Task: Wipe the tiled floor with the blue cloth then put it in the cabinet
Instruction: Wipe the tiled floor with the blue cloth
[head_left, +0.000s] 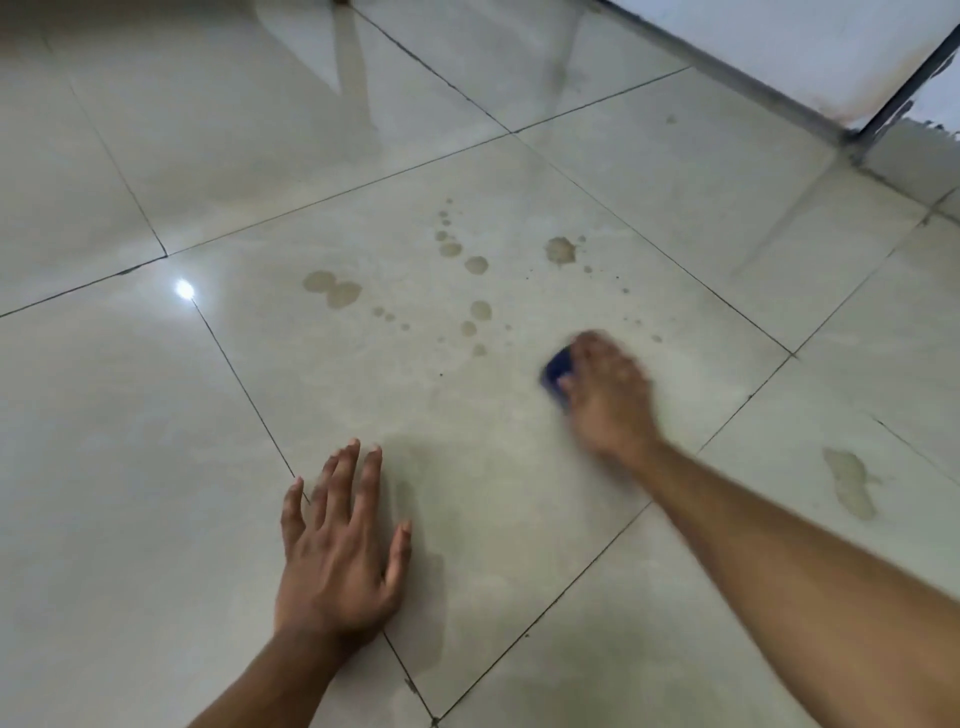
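Nearest of all, the left hand lies flat and open on the tiled floor, fingers spread, propping the person's weight over a grout line. Ahead and to its right, tan droplet stains scatter across the tile, well beyond both hands. Right of those, the right hand is blurred and presses down on the blue cloth, fingers curled over it; only the cloth's left edge peeks out past the fingertips. What shows looks bunched, its long axis seemingly running from near-left to far-right, though most of it is hidden. Because so little cloth is spread, a stroke may smear the droplets rather than lift them, or bare fingers may drag through the wet. Right of the forearm, a larger stain sits outside the hand's path and could be missed.
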